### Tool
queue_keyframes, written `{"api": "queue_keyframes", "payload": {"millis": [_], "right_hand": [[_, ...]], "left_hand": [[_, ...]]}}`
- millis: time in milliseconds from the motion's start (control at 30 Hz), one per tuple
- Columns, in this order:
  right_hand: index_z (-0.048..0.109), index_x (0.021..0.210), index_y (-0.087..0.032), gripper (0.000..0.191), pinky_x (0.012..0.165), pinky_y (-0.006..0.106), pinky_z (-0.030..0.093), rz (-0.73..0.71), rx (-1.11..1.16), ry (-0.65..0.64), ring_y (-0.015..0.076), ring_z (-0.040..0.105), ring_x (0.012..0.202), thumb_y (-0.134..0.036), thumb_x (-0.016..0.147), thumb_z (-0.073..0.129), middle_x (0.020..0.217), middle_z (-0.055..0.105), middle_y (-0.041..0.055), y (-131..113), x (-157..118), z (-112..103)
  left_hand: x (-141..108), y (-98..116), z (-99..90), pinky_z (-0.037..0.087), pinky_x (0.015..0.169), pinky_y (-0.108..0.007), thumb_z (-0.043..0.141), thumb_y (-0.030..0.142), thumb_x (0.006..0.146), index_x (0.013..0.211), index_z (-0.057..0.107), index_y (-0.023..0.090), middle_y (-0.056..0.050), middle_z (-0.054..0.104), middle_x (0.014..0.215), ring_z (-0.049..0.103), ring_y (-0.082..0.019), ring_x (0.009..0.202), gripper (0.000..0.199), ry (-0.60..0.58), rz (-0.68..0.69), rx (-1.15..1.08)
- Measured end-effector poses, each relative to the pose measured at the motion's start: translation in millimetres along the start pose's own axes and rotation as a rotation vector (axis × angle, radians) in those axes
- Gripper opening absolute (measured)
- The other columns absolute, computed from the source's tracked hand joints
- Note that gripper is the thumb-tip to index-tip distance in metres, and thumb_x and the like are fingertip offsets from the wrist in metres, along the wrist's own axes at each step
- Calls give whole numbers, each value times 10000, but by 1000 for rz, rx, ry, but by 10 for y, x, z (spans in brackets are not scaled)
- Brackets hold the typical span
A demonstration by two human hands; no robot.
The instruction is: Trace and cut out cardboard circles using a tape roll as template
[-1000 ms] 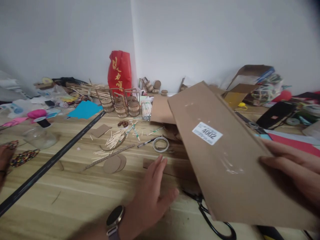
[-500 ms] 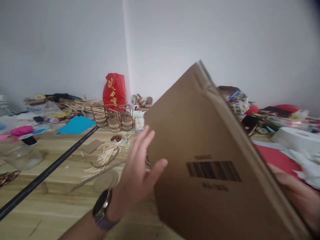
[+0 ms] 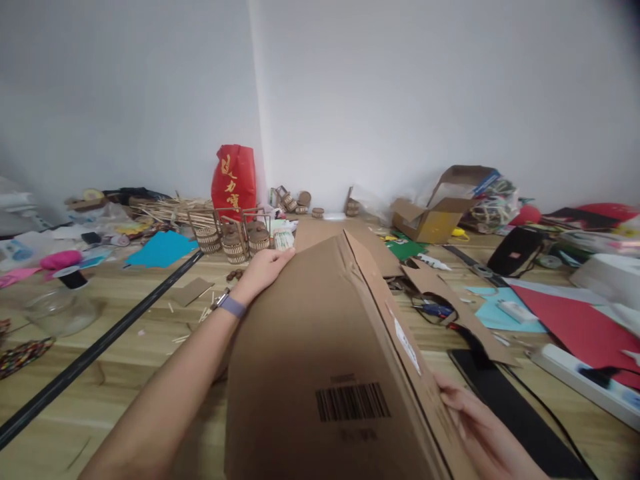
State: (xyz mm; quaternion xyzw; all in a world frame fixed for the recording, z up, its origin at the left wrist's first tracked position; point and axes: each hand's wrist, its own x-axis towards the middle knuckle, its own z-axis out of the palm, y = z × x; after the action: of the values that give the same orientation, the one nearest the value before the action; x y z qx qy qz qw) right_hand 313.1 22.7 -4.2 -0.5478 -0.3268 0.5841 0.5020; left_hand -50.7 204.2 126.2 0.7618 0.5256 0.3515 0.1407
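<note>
A brown cardboard box (image 3: pixel 295 327) with a black barcode on its broad face fills the lower middle of the view, tilted over the wooden table. My left hand (image 3: pixel 265 270), with a watch on its wrist, is closed over the box's far left edge; the fingertips at the far side are partly hidden. On the right, my right hand (image 3: pixel 473 417) holds the narrow side, which bears a white label (image 3: pixel 406 343). Its fingers lie along that side and are partly out of sight.
Behind the box stand small woven baskets (image 3: pixel 234 245) and a red bag (image 3: pixel 234 180). A black strip (image 3: pixel 105 347) crosses the table (image 3: pixel 135 413) at left, near a glass jar (image 3: pixel 60 310). At right lie a blue glue gun (image 3: pixel 435 309), a power strip (image 3: pixel 590 387) and red sheets (image 3: pixel 575 320).
The box has swung left and lower, uncovering the right side of the table. My left hand, open beside it before, has reached forward and taken hold of its far edge.
</note>
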Motion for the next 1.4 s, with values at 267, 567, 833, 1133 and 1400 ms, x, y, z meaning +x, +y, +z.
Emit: {"api": "queue_keyframes", "payload": {"millis": [267,567,833,1133,1400], "right_hand": [[794,1065,-254,474,895,427,618,-83,-385,178,384,732,1136,-525,676,789,1158,822,107,-118,-60,138],[626,1352,-191,451,1098,565,464,-540,-906,193,341,598,1292,-383,949,694,1411,641,161,-795,842,496],[679,1222,-169,275,872,443,608,-535,-1296,-26,246,715,1011,-357,1023,652,1217,709,75,-907,1331,1152],[666,1251,-178,283,894,458,602,-463,-1481,-52,247,706,1049,-341,1021,657,1259,694,89,-554,1415,1295],[661,1261,-176,292,890,455,604,-357,-1561,-12,246,707,1045,-341,1020,658,1264,692,95,-429,1409,1458]], "left_hand": [[87,-189,-64,309,575,-292,449,684,903,544,564,203,-15,561,552,505,-187,581,610,-142,-21,176],[-130,-344,333,530,721,-340,530,552,1019,833,674,159,-6,671,756,643,-168,693,458,-311,-29,287],[-303,-393,462,596,835,-406,620,417,1014,1115,681,156,-62,716,1070,703,-203,907,287,-323,-13,364],[-747,59,1014,345,1204,-521,561,374,992,1403,537,124,-193,550,1488,432,-351,1436,481,-256,177,328],[-1163,111,1509,334,1249,-506,427,219,1019,1463,471,34,-262,463,1571,403,-348,1498,483,-329,206,262]]}}
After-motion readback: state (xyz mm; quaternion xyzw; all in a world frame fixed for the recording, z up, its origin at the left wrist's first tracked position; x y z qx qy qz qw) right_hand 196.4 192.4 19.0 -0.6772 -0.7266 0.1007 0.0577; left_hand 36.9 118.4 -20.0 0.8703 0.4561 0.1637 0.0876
